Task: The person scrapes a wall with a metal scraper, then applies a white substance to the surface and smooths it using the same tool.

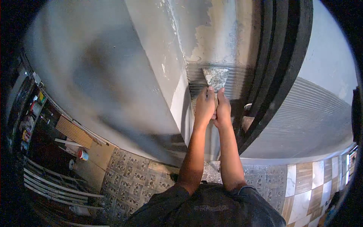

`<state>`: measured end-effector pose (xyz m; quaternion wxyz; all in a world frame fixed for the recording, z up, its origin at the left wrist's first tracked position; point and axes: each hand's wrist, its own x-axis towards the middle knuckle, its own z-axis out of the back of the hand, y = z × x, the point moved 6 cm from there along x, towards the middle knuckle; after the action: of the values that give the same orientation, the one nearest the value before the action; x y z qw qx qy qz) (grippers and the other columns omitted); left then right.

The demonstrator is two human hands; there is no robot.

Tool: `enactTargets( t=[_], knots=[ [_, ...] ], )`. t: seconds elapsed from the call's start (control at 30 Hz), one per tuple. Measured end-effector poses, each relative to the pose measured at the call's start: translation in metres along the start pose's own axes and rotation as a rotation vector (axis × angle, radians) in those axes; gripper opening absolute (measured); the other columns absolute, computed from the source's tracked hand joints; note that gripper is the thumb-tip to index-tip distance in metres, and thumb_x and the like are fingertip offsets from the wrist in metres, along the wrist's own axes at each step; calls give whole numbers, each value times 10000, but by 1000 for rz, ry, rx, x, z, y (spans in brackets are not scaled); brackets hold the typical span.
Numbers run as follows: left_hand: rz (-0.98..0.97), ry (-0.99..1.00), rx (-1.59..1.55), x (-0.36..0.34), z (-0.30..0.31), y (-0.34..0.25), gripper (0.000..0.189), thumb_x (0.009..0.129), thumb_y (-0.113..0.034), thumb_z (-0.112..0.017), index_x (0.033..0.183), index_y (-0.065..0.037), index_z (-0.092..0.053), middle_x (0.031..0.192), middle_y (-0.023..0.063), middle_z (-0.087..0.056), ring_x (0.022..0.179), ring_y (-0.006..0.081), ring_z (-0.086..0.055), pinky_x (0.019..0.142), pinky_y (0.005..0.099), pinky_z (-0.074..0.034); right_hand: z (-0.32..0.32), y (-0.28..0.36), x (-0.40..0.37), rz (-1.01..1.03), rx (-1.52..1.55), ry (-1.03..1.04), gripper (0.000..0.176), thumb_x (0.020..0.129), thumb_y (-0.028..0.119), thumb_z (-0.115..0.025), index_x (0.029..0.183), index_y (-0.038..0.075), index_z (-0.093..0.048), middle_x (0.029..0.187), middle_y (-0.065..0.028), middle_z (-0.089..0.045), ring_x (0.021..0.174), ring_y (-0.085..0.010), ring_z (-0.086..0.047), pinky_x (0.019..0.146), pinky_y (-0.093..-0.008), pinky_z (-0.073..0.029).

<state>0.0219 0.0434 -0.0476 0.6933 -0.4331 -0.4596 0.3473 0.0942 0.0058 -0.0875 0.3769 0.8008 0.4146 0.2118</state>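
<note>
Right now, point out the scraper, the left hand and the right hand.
scraper [216,77], head view, middle of the blade.
left hand [204,106], head view, back of the hand.
right hand [223,109], head view, back of the hand.

smooth grey plastered wall [94,75] with a flaking pale plaster patch [217,34] near the top; black curved frame [281,56] beside a ribbed grey panel [310,117]; patterned grey floor tiles [132,178] below, marbled beige-and-white tiles [302,189] at right; dim, uneven light.

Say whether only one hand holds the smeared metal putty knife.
No, left hand and right hand both grip the smeared metal putty knife.
</note>
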Motion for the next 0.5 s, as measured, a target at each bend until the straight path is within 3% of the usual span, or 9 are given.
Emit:
enactTargets(
  t=[0.07,0.2,0.3,0.37,0.4,0.47,0.5],
  knots=[
    [56,21,21,-5,0,-5,436,936,-350,-390,990,52,-551,935,251,-574,873,380,-540,801,414,-399,3,-2,-1,-16,-33,37,426,929,489,-408,776,99,-484,572,19,-449,408,-67,-372,338,-252,-278],
    [51,4,31,-2,-2,8,427,935,-334,-394,1006,56,-553,958,247,-580,887,365,-547,803,406,-402,11,-10,5,31,-57,5,418,938,477,-394,754,110,-469,549,29,-425,397,-59,-353,325,-250,-256],
    [120,59,-98,-5,-2,11,418,933,-321,-403,1023,60,-550,987,246,-582,904,338,-553,815,388,-402,10,-13,1,-23,-78,40,419,953,449,-379,776,85,-486,612,21,-446,490,-63,-388,420,-236,-329],
    [-3,45,-86,-8,4,3,381,933,-324,-428,974,38,-541,877,194,-589,780,271,-573,727,348,-441,9,-7,-2,219,-236,-10,407,969,408,-361,843,53,-514,702,9,-469,627,-73,-412,574,-230,-379],
    [-10,43,-91,-10,6,-2,381,933,-324,-428,974,38,-541,877,194,-589,780,271,-573,727,348,-441,8,-5,-7,226,-239,-6,407,969,408,-361,843,53,-514,702,9,-469,627,-73,-412,574,-230,-379],
    [-126,19,-299,-14,13,-23,371,923,-319,-463,1020,27,-551,903,121,-603,820,189,-545,761,303,-427,-4,10,-24,339,-298,94,386,978,367,-352,889,33,-524,783,-11,-494,731,-91,-421,688,-252,-388],
    [-125,14,-303,-13,18,-31,371,923,-319,-463,1020,27,-551,903,121,-603,820,189,-545,761,303,-427,-12,18,-29,275,-278,115,336,980,322,-354,983,23,-507,843,-33,-517,761,-110,-443,704,-268,-402]
  ],
)
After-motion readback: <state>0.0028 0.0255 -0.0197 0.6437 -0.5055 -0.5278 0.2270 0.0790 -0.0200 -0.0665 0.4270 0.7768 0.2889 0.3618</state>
